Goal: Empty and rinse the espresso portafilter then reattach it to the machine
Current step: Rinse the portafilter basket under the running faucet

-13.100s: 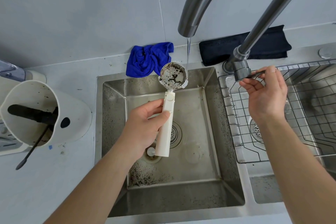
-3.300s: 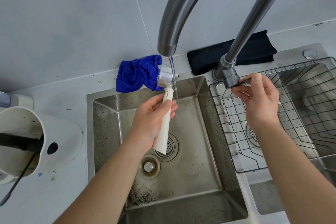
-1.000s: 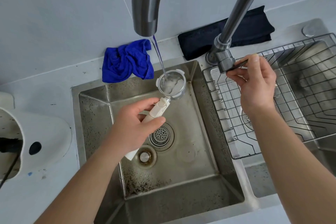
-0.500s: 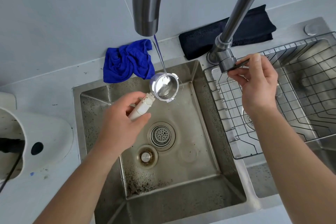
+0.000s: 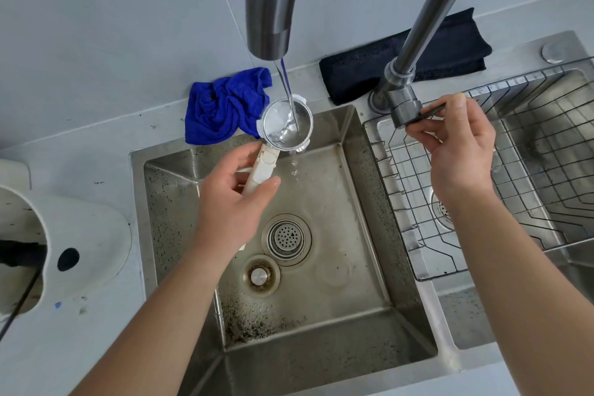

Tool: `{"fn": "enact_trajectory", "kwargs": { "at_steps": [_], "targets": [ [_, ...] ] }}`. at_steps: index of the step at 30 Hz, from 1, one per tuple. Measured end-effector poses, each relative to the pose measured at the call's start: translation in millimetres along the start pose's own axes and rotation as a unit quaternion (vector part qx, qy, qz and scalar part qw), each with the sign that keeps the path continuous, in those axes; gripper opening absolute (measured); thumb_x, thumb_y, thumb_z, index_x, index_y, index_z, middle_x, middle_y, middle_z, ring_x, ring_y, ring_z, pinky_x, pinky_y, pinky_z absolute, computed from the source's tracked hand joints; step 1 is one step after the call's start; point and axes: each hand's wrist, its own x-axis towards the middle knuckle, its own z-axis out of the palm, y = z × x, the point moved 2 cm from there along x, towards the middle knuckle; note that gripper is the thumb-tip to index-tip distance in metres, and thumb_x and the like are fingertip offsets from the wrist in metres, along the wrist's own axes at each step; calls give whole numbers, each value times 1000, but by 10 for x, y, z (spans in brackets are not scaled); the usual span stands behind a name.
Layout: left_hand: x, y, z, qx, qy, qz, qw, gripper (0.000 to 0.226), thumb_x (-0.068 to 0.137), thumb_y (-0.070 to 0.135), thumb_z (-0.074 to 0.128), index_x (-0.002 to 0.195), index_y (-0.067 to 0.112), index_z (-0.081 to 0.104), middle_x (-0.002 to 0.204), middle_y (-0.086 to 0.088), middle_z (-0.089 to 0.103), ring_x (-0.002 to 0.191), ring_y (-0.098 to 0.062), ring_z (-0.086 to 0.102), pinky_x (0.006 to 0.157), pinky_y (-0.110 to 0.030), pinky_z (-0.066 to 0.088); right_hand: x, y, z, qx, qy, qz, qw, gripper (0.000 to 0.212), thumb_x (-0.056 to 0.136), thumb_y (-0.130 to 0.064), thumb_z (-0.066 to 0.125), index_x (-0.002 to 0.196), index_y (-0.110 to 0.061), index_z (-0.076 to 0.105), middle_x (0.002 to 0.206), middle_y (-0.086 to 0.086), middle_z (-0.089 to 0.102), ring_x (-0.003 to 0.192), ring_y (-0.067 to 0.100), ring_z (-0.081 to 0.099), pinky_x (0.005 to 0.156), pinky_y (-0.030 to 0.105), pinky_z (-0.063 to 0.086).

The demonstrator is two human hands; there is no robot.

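My left hand [image 5: 234, 199] grips the white handle of the portafilter [image 5: 286, 124]. Its round metal basket faces up under the faucet spout [image 5: 271, 10], over the far edge of the sink [image 5: 363, 190]. A thin stream of water [image 5: 287, 96] runs into the basket, which holds clear water and looks free of grounds. Drops fall from its rim into the sink. My right hand [image 5: 456, 151] pinches the dark faucet lever [image 5: 430, 112] at the faucet base.
Coffee grounds lie scattered on the sink floor near the strainer [image 5: 286, 239]. A blue cloth [image 5: 225, 104] and a black cloth [image 5: 414, 58] lie behind the sink. A wire rack [image 5: 501, 170] sits in the right basin. A white knock box [image 5: 64, 244] stands at left.
The basket has turned upright and moved back under the stream, now filling with water. My left hand shifted right along the handle. My right hand stays on the lever.
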Motion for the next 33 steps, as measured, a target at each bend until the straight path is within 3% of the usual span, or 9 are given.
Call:
{"fn": "enact_trajectory", "kwargs": {
  "at_steps": [12,17,21,25,28,31,33],
  "targets": [
    [-14,20,62,-56,-16,-32,998,49,81,18,75,111,54,64,94,15,76,78,-1,68,66,-13,52,5,13,-4,6,1,-7,1000,28,97,-39,53,80,-20,64,84,0,65,70,20,65,79,33,58],
    [-62,20,118,-63,-58,-60,995,42,81,25,73,106,58,65,89,0,73,75,-8,67,70,-23,58,4,-2,2,9,0,-8,1000,27,94,-43,55,76,-27,67,83,-2,67,70,18,67,79,33,58],
    [-71,71,135,-53,-84,-46,994,45,83,21,73,110,56,64,86,-4,73,70,-9,63,65,-20,55,8,8,-4,10,-4,-10,1000,27,94,-44,55,77,-27,67,81,-4,68,70,17,67,80,35,59],
    [-108,125,130,-36,-111,-42,992,46,80,25,72,109,59,63,87,-21,69,68,-19,59,63,-29,52,4,1,-12,9,-6,-10,1000,27,96,-42,55,76,-28,68,81,-5,68,70,17,68,79,35,59],
    [-143,152,91,-18,-142,-35,989,44,77,29,70,107,61,63,86,-18,70,67,-21,61,63,-33,54,5,-11,-7,9,-8,-12,1000,28,96,-42,54,75,-31,68,79,-8,69,70,16,68,79,34,59],
    [-174,135,37,12,-184,-28,982,45,78,30,68,114,56,63,88,-14,72,68,-38,63,58,-46,55,1,-17,-3,12,-11,-12,1000,28,95,-43,54,73,-33,69,78,-9,69,70,16,68,80,35,60],
    [-182,110,3,30,-199,-21,979,44,80,28,66,116,53,63,89,-5,73,69,-39,62,55,-45,53,6,-15,-6,11,-11,-10,1000,28,96,-41,54,74,-32,68,78,-8,69,70,16,68,80,35,60]
  ]
}}
